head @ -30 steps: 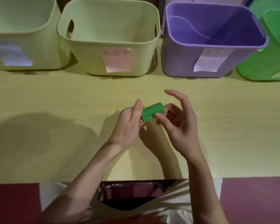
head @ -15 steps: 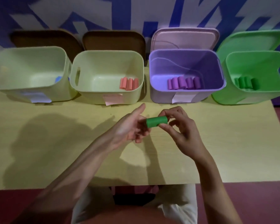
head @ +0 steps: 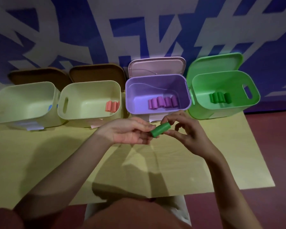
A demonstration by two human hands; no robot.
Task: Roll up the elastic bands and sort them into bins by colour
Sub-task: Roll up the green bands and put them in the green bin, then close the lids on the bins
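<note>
Just in front of the purple bin (head: 187,105), the right hand (head: 187,132) pinches a rolled green band (head: 160,130) while the left hand (head: 130,133), fingers relaxed, touches its near end.

Bare table (head: 221,154) right of hands; green bin (head: 221,111) open-topped, rolls (head: 219,97) on floor, lid (head: 215,63) behind.
</note>
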